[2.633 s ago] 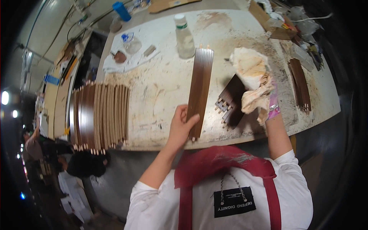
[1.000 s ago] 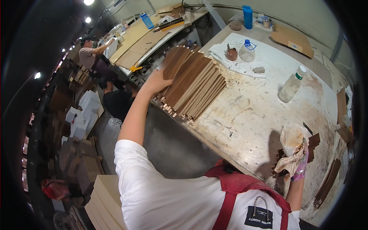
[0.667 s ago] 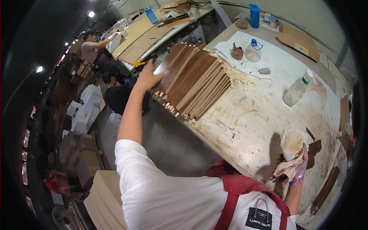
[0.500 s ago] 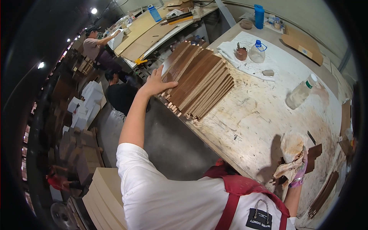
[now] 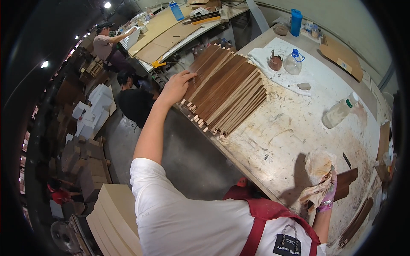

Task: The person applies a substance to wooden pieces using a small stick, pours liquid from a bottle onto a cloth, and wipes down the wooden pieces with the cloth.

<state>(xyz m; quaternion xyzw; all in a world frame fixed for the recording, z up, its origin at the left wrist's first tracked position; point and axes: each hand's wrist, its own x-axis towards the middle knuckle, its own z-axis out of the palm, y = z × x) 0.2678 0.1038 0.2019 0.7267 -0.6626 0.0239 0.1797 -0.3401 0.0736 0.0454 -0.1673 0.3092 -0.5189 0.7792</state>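
My left hand [image 5: 176, 88] is at the left edge of a row of brown wooden slats [image 5: 228, 85], fingers together and curled over the outermost slat. The slats lie side by side, with pale pegs [image 5: 197, 118] showing at their ends. At the right, my right hand [image 5: 328, 197], in a pinkish-purple glove, is closed around a crumpled, brown-stained cloth [image 5: 319, 170]; the cloth hides part of the fingers. Beside it on the table lie a few short dark wood pieces [image 5: 345, 183].
The stained worktable [image 5: 273, 141] holds a clear bottle [image 5: 339, 112], a blue-capped jug [image 5: 293, 63], a brown-stained cup [image 5: 275, 62], a white cloth [image 5: 265, 53] and a blue bottle [image 5: 296, 23]. Dark strips [image 5: 356, 224] lie at the right. Two people, one standing [image 5: 106, 47] and one crouching [image 5: 132, 102], are beyond the left edge.
My left hand has gone from spread fingers with the thumb across the slats to fingers drawn together at the outer edge. The right hand with the cloth has shifted slightly left.
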